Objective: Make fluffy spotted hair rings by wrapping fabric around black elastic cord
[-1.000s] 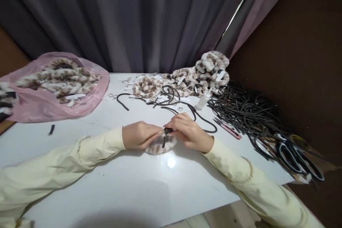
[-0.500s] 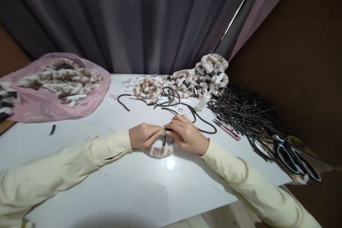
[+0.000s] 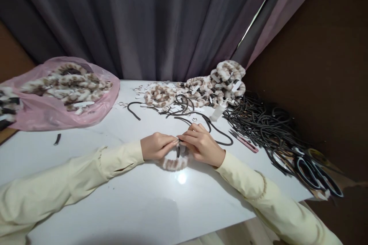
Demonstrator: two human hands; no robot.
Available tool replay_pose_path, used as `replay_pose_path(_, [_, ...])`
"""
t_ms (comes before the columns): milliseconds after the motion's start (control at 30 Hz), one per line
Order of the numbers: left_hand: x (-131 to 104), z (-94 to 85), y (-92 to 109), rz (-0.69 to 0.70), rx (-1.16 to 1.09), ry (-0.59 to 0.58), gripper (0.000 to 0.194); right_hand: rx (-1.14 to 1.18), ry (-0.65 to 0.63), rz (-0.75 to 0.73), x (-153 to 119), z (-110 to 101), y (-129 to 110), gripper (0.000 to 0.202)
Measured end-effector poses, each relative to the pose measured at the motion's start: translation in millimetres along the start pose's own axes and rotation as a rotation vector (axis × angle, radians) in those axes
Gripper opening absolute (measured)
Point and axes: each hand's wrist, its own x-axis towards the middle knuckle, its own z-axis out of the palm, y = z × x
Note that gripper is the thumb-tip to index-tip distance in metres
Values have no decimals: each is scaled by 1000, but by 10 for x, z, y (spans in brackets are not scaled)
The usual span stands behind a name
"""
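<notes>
A small brown-and-white furry ring (image 3: 173,164) lies on the white table under my fingers, with a short black cord piece (image 3: 178,151) hanging at its top. My left hand (image 3: 158,145) pinches the ring's upper end from the left, thumb and forefinger pressed together. From the right, my right hand (image 3: 201,144) closes its fingertips on the black cord at the same spot. The fingertips of both hands nearly touch, and the small joint between them is mostly hidden.
Behind are a furry ring (image 3: 160,95), loose black cords (image 3: 224,133), a small bottle (image 3: 218,111) and piled furry rings (image 3: 228,74). Right: a cord heap (image 3: 258,115), pink snips (image 3: 244,141), scissors (image 3: 316,174). Left: a pink bag (image 3: 106,109) and a black strip (image 3: 58,139).
My fingertips have drawn closer together over the joint, covering more of the black cord. My left hand and the ring have shifted very slightly right.
</notes>
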Motion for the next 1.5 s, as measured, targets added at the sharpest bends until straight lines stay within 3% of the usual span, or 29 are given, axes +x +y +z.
replay_pose_path(200, [57,-82,-8,-249,-183,46,26,-232,86,-113,-7,22,26,33])
replay_pose_path(333, [59,-85,-9,-318,-281,47,29,-275,177,-130,4,61,15,35])
replay_pose_path(667, [72,-108,-2,-354,-337,9,30,-268,169,-124,10,59,27,30])
replay_pose_path(933, [63,-90,3,-254,-216,-20,27,-180,157,-89,16,61,10,24])
replay_pose_path(1200, [62,-90,11,-230,-204,-9,26,59,136,18,29,35,18,21])
replay_pose_path(1367, [49,-77,11,-264,-235,15,29,201,110,185,35,24,-19,19])
replay_pose_path(1500, [59,-95,20,-345,-323,-1,31,190,200,215,37,49,-55,25])
